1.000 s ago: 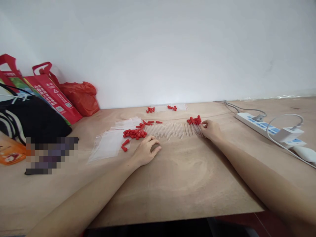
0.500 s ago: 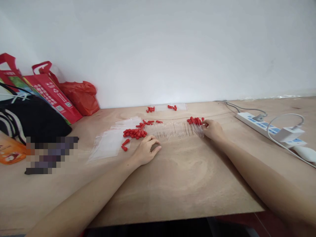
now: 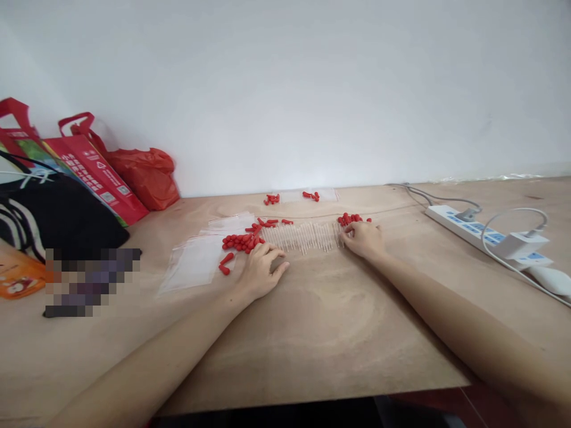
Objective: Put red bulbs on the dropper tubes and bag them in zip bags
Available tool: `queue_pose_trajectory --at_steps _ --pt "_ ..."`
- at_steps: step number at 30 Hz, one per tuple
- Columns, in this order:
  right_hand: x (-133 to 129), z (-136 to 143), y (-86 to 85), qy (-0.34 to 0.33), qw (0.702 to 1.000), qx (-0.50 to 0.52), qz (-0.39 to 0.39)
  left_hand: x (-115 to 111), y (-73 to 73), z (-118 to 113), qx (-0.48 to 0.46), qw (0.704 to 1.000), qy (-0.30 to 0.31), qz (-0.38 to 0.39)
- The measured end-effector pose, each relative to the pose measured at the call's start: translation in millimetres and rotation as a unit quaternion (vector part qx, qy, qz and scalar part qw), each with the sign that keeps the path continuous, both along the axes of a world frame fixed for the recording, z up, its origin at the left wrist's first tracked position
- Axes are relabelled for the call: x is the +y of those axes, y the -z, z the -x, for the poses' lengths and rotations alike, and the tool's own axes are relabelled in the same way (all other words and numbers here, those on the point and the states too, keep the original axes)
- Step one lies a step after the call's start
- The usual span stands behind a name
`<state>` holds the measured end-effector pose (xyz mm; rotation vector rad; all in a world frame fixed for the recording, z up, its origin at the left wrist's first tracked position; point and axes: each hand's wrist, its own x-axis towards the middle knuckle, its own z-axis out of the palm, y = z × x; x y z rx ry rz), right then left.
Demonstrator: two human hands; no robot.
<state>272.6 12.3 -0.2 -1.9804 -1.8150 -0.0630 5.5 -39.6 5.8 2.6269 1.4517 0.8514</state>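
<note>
A row of thin pale sticks [image 3: 307, 236] lies side by side across the middle of the table. At its right end my right hand [image 3: 363, 239] has thumb and fingers pinched together at the sticks; what is between the fingertips is too small to make out. Just behind that hand is a cluster of red bulb-shaped pieces [image 3: 348, 218], partly hidden by it. My left hand [image 3: 263, 270] lies on the table with its fingers apart and holds nothing. It is beside the left end of the row and a larger heap of red bulb-shaped pieces [image 3: 241, 242].
Clear plastic bags [image 3: 191, 261] lie flat on the left, and another clear bag [image 3: 294, 195] is near the wall with red pieces by it. A white power strip [image 3: 468, 224] with cables stands right. Red shopping bags [image 3: 96, 175] and a black bag [image 3: 66, 217] are left.
My right hand has moved left and slightly nearer, from beside the right red cluster to the row's right end. My left hand has barely shifted.
</note>
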Motion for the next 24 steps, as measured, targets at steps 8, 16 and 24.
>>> queue_pose_trajectory --at_steps 8,16,24 --pt "11 17 -3.8 0.011 0.995 -0.072 0.065 0 -2.7 1 0.027 0.999 -0.047 -0.003" --pt "16 28 -7.4 0.009 0.992 -0.093 0.086 11 -2.1 4 0.024 0.997 -0.065 -0.036" --pt "-21 23 1.2 -0.205 0.976 -0.063 -0.046 93 -26.4 -11 0.111 0.987 -0.119 -0.015"
